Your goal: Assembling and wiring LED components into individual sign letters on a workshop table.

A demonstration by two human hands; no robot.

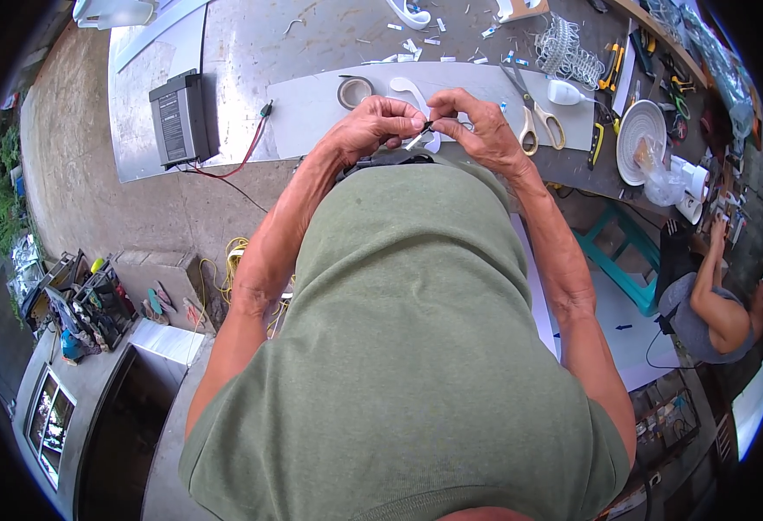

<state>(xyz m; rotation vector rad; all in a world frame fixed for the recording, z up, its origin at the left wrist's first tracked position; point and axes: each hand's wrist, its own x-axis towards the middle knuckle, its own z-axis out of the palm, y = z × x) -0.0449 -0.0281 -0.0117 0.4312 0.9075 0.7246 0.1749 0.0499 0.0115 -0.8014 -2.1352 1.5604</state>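
Note:
My left hand (378, 124) and my right hand (485, 132) meet over the near edge of the worktable, just in front of my body. Fingertips of both are pinched on a small black-and-white piece (415, 141), too small to tell its kind. Behind them on a grey sheet (312, 97) lies a white curved, hook-shaped part (407, 85), partly covered by my hands. A roll of tape (355, 92) rests beside my left hand. Close to my right hand are scissors with cream handles (529, 130).
At left stands a black box-shaped power unit (175, 120) with red and black leads ending in a clip (266, 109). Coiled white wire (568, 54), a white plate (642, 143) and several tools lie right. Another person (711, 304) works beyond a green stool (620, 256).

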